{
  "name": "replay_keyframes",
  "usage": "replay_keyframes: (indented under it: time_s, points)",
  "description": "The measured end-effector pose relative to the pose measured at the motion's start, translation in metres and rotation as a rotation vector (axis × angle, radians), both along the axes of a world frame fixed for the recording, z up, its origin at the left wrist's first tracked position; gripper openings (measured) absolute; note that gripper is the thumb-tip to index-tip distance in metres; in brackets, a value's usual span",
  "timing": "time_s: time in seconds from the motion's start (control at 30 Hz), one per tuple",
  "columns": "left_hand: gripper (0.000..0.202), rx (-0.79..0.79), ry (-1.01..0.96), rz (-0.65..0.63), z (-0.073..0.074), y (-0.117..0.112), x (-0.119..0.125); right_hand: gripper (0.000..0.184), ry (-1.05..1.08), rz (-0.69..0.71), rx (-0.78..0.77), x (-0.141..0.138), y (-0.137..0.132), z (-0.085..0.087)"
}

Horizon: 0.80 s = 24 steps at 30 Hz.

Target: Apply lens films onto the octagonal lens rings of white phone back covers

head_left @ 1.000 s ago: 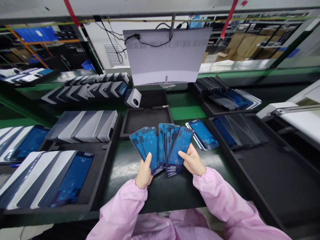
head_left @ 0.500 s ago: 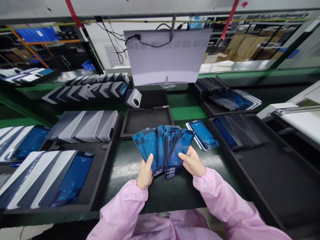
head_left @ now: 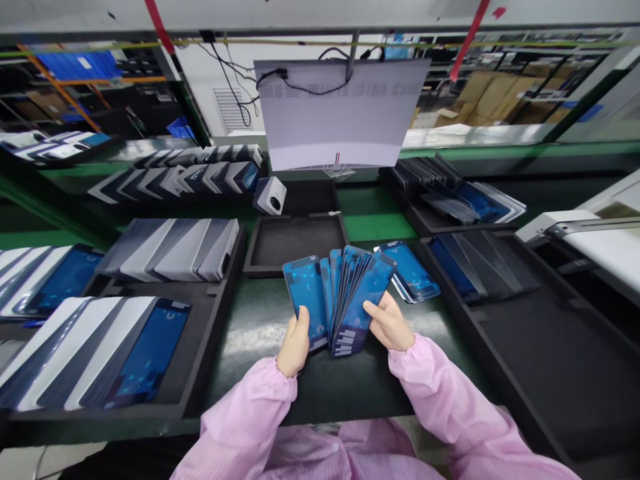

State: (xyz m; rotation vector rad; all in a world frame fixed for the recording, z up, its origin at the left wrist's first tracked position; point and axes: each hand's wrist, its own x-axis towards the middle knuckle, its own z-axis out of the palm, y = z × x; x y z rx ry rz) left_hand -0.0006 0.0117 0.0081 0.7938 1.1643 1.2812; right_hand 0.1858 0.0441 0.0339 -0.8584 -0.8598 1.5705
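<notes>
I hold a fan of blue panels (head_left: 345, 293) upright over the green mat (head_left: 250, 333), right in front of my chest. My left hand (head_left: 296, 347) is curled shut around the lower left edge of the fan, thumb pressed on the face of the leftmost panel. My right hand (head_left: 387, 325) is closed on the lower right side, thumb across the front panel and fingers hidden behind the pack. Both sleeves (head_left: 250, 413) are pink.

The panels are spread unevenly: 1 stands apart on the left, the rest are bunched close together toward the right, edges overlapping. I judge the pack is only partly gathered; squaring it into 1 tidy stack is not yet done, and none of what I hold lies in a tray.

Just beyond my right hand a small pile (head_left: 410, 270) of the same blue panels lies flat on the mat. Past the fan sits a black tray (head_left: 295, 243) with nothing visible in it. On my left, trays (head_left: 200, 347) hold rows of leaning panels, some white-backed, some blue-faced; those look filled. On my right a long black tray (head_left: 525, 347) holds a few dark panels at its far end, with much of its floor bare. A white screen (head_left: 343, 113) hangs above the bench
</notes>
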Motion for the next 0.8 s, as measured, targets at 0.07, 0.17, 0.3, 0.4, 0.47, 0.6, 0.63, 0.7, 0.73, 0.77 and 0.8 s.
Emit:
replay_keyframes:
  time_s: [0.07,0.17,0.3,0.4,0.47,0.6,0.63,0.7,0.73,0.77,0.8]
  points:
    - [0.059,-0.009,0.041,-0.021,0.002,0.0,0.0,0.045,0.004,0.009,0.001,0.002,0.001,0.002]
    - [0.06,0.044,0.14,-0.184,0.008,-0.004,0.003,0.045,-0.009,0.079,0.001,-0.001,-0.001,0.001]
    - [0.052,0.161,0.164,-0.424,0.013,-0.008,0.007,0.053,-0.062,0.212,0.039,-0.009,-0.006,-0.005]
    - [0.046,0.277,0.286,-0.416,0.011,-0.009,0.007,0.047,-0.214,0.164,0.197,-0.005,-0.011,-0.01]
    - [0.055,0.382,0.386,-0.33,0.006,-0.009,0.005,0.036,-0.372,0.087,0.355,0.0,-0.016,-0.011]
    - [0.1,0.462,0.381,-0.093,-0.007,-0.012,0.005,0.042,-0.574,0.026,0.614,0.003,-0.023,-0.012]
    - [0.106,0.451,0.348,-0.09,-0.009,-0.013,0.007,0.049,-0.597,0.049,0.634,0.0,-0.023,-0.013]
    - [0.11,0.431,0.289,-0.135,-0.01,-0.014,0.011,0.059,-0.619,0.11,0.617,-0.006,-0.022,-0.017]
    - [0.109,0.423,0.266,-0.154,-0.01,-0.014,0.013,0.061,-0.615,0.136,0.59,-0.01,-0.022,-0.019]
    - [0.108,0.419,0.247,-0.16,-0.01,-0.014,0.015,0.06,-0.6,0.156,0.549,-0.014,-0.021,-0.022]
    - [0.105,0.414,0.234,-0.154,-0.01,-0.013,0.017,0.057,-0.577,0.174,0.501,-0.017,-0.02,-0.024]
